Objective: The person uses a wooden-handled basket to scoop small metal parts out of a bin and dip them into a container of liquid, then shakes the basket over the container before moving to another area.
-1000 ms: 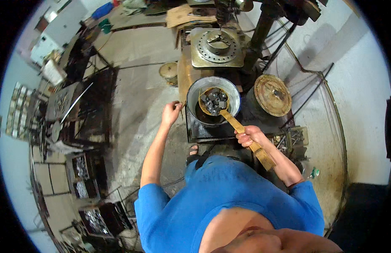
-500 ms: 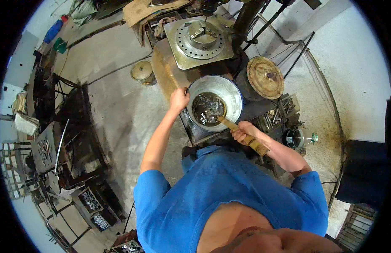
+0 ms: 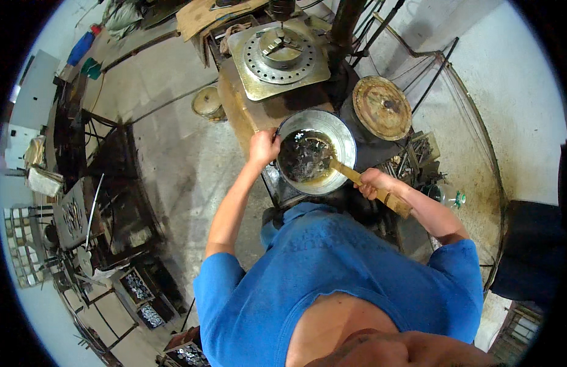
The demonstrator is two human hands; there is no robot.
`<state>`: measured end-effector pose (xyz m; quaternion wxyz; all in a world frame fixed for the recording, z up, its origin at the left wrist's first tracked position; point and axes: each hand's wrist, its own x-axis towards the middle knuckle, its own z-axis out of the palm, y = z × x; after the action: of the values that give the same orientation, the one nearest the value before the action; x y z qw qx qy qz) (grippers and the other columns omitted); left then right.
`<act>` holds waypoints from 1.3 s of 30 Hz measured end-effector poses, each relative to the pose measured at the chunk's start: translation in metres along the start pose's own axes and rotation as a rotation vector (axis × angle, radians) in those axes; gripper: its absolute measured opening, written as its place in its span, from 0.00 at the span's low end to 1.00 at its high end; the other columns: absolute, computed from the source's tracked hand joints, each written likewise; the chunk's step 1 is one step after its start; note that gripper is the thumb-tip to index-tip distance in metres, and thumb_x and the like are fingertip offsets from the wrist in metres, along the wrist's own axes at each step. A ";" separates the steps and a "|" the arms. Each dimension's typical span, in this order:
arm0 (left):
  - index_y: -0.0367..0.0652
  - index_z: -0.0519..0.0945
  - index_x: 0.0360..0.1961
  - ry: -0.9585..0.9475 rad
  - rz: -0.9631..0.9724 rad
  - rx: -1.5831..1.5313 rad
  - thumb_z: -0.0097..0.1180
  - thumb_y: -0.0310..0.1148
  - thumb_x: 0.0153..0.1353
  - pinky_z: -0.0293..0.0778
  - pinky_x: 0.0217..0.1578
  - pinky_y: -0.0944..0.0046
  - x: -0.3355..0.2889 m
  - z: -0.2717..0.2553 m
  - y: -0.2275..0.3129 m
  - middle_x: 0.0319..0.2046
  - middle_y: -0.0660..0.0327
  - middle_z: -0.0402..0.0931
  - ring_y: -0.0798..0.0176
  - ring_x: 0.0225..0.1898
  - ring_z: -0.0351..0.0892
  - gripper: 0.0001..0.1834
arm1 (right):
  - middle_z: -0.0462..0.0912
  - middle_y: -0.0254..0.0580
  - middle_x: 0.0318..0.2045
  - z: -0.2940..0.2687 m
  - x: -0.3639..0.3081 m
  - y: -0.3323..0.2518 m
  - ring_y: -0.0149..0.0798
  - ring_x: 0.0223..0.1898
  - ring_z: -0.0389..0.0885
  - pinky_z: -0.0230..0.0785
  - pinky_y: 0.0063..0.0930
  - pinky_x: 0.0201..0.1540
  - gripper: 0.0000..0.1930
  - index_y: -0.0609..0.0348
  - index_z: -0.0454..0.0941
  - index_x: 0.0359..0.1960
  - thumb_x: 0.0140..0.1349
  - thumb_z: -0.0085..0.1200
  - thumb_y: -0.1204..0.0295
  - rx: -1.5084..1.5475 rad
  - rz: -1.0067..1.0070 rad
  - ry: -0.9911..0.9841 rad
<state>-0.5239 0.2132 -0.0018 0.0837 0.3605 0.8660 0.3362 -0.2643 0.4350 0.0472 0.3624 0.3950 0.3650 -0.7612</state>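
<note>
My left hand (image 3: pixel 265 147) is closed on the left rim of a round grey metal basin (image 3: pixel 343 139), which sits at the front of the machine table. Dark, shiny liquid (image 3: pixel 303 153) lies inside it, and its surface is too disturbed to tell what is under it. A flat wooden stick (image 3: pixel 347 172) is wrapped in the fingers of my right hand (image 3: pixel 374 182). Its far end dips into the liquid near the basin's right side, and the other end passes back along my right forearm.
Behind the basin stands a square metal plate with a three-jaw chuck (image 3: pixel 281 49) under a drill spindle (image 3: pixel 281 9). A lidded drum (image 3: pixel 381 107) is close on the right, beside a bin of metal parts (image 3: pixel 423 148). A small lidded bucket (image 3: pixel 207 103) rests on the floor at left.
My right hand and the stick have shifted right and slightly down. The liquid spreads wider in the basin, toward its left side. The whole view has also shifted a little.
</note>
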 end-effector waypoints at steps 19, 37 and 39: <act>0.40 0.78 0.32 0.025 0.032 0.040 0.53 0.31 0.46 0.71 0.32 0.50 0.011 0.006 0.000 0.24 0.45 0.75 0.43 0.29 0.75 0.11 | 0.58 0.28 0.19 0.018 0.017 0.074 0.23 0.16 0.53 0.45 0.15 0.13 0.12 0.64 0.63 0.39 0.52 0.36 0.76 0.376 -0.131 -0.522; 0.40 0.78 0.31 0.070 0.098 0.054 0.54 0.32 0.46 0.71 0.32 0.50 -0.003 0.012 0.003 0.23 0.47 0.75 0.44 0.28 0.75 0.10 | 0.56 0.29 0.15 0.001 0.045 0.063 0.24 0.13 0.53 0.43 0.17 0.12 0.06 0.61 0.63 0.31 0.54 0.36 0.73 0.419 0.066 -0.258; 0.40 0.78 0.30 0.067 0.055 0.055 0.53 0.31 0.46 0.71 0.32 0.50 -0.003 0.008 0.001 0.23 0.46 0.75 0.44 0.28 0.75 0.09 | 0.60 0.33 0.21 0.007 0.036 0.061 0.23 0.16 0.57 0.50 0.13 0.12 0.14 0.66 0.62 0.38 0.50 0.38 0.71 0.627 0.070 -0.483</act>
<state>-0.5179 0.2156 -0.0078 0.0357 0.3747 0.8671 0.3263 -0.2308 0.3906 0.0027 0.3253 0.3081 0.0054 -0.8940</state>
